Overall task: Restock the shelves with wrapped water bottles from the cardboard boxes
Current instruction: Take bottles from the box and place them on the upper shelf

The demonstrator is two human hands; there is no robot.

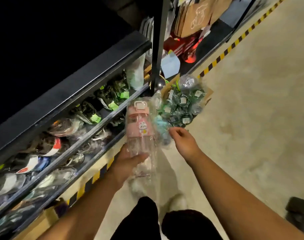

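My left hand [128, 161] grips the clear lower half of a pink-lidded water bottle [140, 125] in clear plastic wrap, held upright over the floor beside the shelves. My right hand [182, 139] hovers just right of the bottle with loosely curled fingers, holding nothing I can make out; a blue-lidded wrapped bottle [159, 122] sits just behind it. Beyond stands a cardboard box [207, 97] on the floor, filled with several wrapped green-lidded bottles [184, 103]. The black shelves [89, 123] at left hold rows of wrapped bottles.
A black shelf post [158, 44] rises by the box. Brown paper bags [194, 16] and red items [187, 47] fill the far shelf bay. Yellow-black tape [234, 44] marks the floor along the shelves. Another cardboard box [38, 226] sits low at left. A dark object [298, 212] lies at right.
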